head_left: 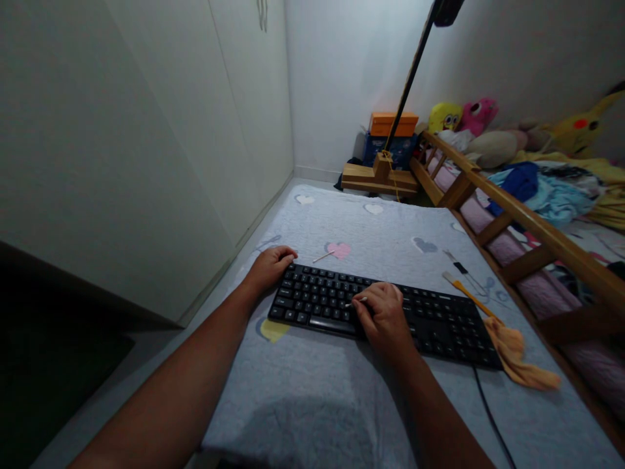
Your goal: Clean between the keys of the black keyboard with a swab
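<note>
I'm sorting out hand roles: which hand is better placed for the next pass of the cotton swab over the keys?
Probably the right hand: it holds the cotton swab over the keyboard, whereas the left hand is at its upper left corner, no swab visible there.

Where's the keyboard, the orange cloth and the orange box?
Keyboard (333,325): head view, on the space bar.
Orange cloth (513,357): head view, on its crumpled middle.
Orange box (382,126): head view, on its front side.

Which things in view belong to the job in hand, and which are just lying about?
In the job:
keyboard, left hand at its corner
cotton swab, in the right hand at the keys
probably also loose swab, flat brush, black-gripped tool, orange cloth

Just lying about:
yellow plush
pink plush
orange box
blue fabric
</note>
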Demonstrator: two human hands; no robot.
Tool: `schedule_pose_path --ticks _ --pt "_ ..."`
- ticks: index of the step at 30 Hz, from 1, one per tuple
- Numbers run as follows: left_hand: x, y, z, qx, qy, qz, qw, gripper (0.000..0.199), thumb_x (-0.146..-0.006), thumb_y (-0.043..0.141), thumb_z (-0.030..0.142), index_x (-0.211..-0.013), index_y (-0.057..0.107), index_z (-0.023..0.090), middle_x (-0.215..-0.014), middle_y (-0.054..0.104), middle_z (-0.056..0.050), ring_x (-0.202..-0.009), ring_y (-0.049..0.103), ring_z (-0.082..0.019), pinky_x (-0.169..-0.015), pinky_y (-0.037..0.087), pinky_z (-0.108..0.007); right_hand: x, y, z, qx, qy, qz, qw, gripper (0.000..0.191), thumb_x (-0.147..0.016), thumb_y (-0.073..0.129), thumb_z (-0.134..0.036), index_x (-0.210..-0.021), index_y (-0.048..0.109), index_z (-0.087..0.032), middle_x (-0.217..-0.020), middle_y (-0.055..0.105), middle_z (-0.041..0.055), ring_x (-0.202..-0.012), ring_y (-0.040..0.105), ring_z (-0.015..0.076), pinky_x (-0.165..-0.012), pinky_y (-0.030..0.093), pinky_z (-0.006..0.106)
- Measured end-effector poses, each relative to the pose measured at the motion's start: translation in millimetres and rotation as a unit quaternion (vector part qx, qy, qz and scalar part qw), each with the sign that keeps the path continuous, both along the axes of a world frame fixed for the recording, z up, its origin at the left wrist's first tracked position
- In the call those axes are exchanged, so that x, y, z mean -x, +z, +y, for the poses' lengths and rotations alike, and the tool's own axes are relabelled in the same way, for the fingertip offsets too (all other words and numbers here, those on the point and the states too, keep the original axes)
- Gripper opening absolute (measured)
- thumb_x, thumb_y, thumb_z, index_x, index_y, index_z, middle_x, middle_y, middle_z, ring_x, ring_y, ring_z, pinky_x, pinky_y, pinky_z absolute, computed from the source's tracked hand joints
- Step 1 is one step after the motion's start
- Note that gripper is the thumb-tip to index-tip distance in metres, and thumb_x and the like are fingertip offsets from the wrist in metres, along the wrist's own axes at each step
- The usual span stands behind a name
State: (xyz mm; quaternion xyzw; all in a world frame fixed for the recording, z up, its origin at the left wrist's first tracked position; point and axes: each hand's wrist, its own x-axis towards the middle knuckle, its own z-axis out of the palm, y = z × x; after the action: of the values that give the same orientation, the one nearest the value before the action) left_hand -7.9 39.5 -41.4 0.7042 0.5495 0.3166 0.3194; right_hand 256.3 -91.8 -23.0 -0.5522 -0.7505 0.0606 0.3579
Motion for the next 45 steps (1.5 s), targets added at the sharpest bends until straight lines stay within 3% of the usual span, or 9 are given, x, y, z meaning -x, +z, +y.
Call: schedule_pose_path --ticks 12,24,45 --pt "0.8 -2.7 2.2 0.003 0.000 0.005 1.000 0.031 -0.080 0.051 0.036 -0.091 0.071 0.016 -0.080 0.070 -0.004 -0.075 0.062 -0.023 -0.072 0.048 -0.034 5.1 2.0 2.7 -0.022 -0.024 0.003 0.999 0.015 -0.091 0.062 -0.020 -0.078 0.069 -0.023 -0.081 0.072 0.0002 -0.089 0.055 0.0210 -0.098 0.030 0.046" --pt "1.6 -2.4 2.4 -0.004 -0.005 0.010 1.000 0.032 -0.080 0.051 0.036 -0.091 0.072 0.016 -0.082 0.071 -0.005 -0.078 0.063 -0.024 -0.075 0.049 -0.035 2.5 8.3 -3.8 0.019 0.027 0.005 0.999 0.017 -0.088 0.061 -0.017 -0.072 0.063 -0.021 -0.076 0.068 0.0005 -0.090 0.055 0.0211 -0.097 0.030 0.045" --pt "1.4 -2.4 2.6 0.003 0.003 0.016 1.000 0.031 -0.080 0.051 0.036 -0.091 0.073 0.016 -0.084 0.072 -0.005 -0.078 0.064 -0.023 -0.074 0.049 -0.034 -12.7 3.9 1.8 0.036 -0.021 -0.006 0.999 0.015 -0.090 0.059 -0.016 -0.082 0.069 -0.023 -0.086 0.073 0.0022 -0.093 0.057 0.0224 -0.094 0.031 0.044"
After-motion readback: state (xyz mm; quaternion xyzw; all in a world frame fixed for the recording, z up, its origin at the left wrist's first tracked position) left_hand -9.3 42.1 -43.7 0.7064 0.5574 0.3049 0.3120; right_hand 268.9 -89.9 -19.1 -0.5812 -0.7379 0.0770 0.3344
